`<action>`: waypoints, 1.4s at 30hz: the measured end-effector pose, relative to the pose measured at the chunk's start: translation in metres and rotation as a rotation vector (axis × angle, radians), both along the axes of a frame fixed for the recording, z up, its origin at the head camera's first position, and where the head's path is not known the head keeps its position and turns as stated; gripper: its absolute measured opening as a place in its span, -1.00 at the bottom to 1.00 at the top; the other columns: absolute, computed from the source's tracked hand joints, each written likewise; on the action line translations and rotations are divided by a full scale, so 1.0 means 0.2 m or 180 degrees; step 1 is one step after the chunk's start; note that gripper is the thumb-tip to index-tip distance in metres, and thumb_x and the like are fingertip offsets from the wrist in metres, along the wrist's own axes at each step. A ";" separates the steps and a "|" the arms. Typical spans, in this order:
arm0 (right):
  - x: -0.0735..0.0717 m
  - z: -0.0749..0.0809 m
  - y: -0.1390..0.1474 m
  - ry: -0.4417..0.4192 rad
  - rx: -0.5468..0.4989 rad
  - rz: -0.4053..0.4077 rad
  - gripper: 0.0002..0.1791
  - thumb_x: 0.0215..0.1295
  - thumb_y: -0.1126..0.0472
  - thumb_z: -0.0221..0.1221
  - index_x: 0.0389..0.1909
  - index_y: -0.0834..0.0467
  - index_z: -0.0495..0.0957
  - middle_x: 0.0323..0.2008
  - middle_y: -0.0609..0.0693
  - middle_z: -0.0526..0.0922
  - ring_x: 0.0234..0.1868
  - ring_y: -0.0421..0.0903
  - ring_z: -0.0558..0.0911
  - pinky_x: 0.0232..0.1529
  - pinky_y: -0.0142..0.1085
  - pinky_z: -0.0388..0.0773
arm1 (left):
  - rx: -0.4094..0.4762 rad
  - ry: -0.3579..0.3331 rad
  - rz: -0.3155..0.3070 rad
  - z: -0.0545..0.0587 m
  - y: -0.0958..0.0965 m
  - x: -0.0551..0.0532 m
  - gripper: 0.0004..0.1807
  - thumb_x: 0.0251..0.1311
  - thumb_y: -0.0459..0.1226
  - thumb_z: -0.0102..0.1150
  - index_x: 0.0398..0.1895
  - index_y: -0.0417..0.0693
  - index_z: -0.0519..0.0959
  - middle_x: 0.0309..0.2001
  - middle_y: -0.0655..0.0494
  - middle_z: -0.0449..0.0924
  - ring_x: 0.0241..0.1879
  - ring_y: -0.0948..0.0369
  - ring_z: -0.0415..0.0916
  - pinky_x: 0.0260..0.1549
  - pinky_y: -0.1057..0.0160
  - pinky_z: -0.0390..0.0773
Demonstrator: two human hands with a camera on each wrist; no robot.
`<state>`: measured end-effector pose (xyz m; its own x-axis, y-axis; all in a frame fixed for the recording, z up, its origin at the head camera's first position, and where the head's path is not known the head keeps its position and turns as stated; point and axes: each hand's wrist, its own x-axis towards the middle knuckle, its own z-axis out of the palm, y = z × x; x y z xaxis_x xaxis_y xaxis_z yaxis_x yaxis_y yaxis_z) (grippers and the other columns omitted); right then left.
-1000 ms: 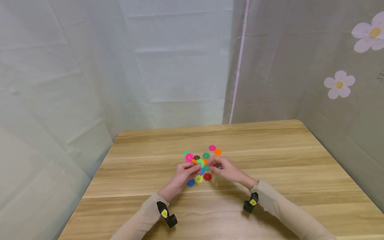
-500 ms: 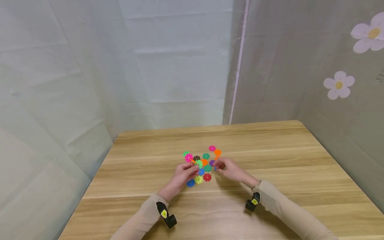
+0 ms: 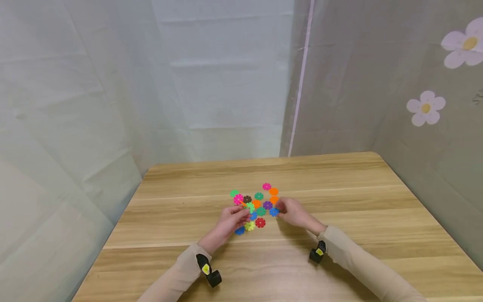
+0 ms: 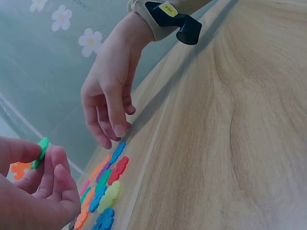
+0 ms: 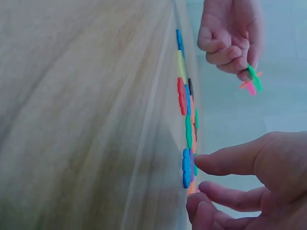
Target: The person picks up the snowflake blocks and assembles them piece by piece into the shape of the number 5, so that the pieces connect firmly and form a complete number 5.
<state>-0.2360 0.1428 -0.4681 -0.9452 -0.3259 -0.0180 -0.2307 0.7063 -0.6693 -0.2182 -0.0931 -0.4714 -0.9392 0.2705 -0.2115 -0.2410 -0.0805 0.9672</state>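
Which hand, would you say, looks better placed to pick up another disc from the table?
Probably the right hand: it appears to hold nothing and is right by a blue disc on the table. The left hand is busy pinching a green disc.

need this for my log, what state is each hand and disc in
Left hand: pinching the light green disc
Light green disc: raised, tilted
Raised orange disc: apparently joined to it
Raised pink disc: apparently joined
Right hand: holding nothing visible
Blue disc beside it: flat on table, contact unclear
Purple disc: flat
Red disc: flat
Yellow disc: flat
Remaining discs: flat where visible
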 end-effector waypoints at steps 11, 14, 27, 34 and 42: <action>0.00 -0.01 -0.01 -0.0065 0.0179 -0.0112 -0.67 0.10 0.22 0.38 -0.15 0.25 0.55 -0.33 0.02 0.62 -0.33 -0.13 0.54 -0.30 -0.31 0.55 | 0.0022 -0.0067 -0.0029 -0.01 0.01 0.00 -0.84 0.33 -0.35 0.07 -0.23 -0.34 0.55 -0.46 0.18 0.62 -0.42 0.33 0.57 -0.32 0.40 0.56; -0.01 -0.02 -0.02 -0.0040 0.0225 -0.0110 -0.72 0.14 0.21 0.35 -0.18 0.22 0.54 -0.36 -0.01 0.60 -0.36 -0.15 0.51 -0.33 -0.34 0.52 | -0.0003 -0.0080 -0.0035 -0.01 0.01 0.00 -0.82 0.33 -0.35 0.06 -0.22 -0.35 0.55 -0.45 0.15 0.63 -0.41 0.33 0.57 -0.32 0.40 0.56; -0.01 -0.03 -0.03 -0.0027 0.0148 -0.0097 -0.80 0.10 0.34 0.33 -0.32 0.23 0.50 -0.39 0.00 0.55 -0.35 -0.13 0.47 -0.28 -0.30 0.50 | -0.0082 -0.0020 -0.0157 -0.01 0.00 0.01 -0.72 0.31 -0.30 0.14 -0.11 -0.43 0.55 -0.40 0.12 0.67 -0.37 0.31 0.60 -0.30 0.41 0.56; 0.00 -0.04 -0.02 0.0038 -0.0110 0.0014 -0.86 0.18 0.38 0.26 -0.33 0.20 0.48 -0.37 -0.02 0.58 -0.33 -0.16 0.51 -0.24 -0.33 0.53 | -0.0097 -0.0052 -0.0150 0.00 0.01 0.01 -0.70 0.31 -0.30 0.15 -0.09 -0.43 0.55 -0.39 0.14 0.69 -0.37 0.32 0.61 -0.28 0.39 0.58; 0.02 -0.04 -0.01 0.0064 -0.0453 0.0322 -0.94 0.27 0.32 0.20 -0.32 0.18 0.48 -0.40 -0.03 0.60 -0.39 -0.21 0.53 -0.36 -0.45 0.54 | -0.0103 -0.0021 -0.0101 -0.02 0.01 0.00 -0.72 0.32 -0.31 0.13 -0.12 -0.43 0.55 -0.42 0.14 0.67 -0.39 0.32 0.60 -0.29 0.39 0.59</action>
<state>-0.2322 0.1409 -0.4754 -0.9071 -0.4174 0.0537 -0.3102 0.5770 -0.7555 -0.2174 -0.0904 -0.4755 -0.9288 0.2932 -0.2268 -0.2493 -0.0413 0.9675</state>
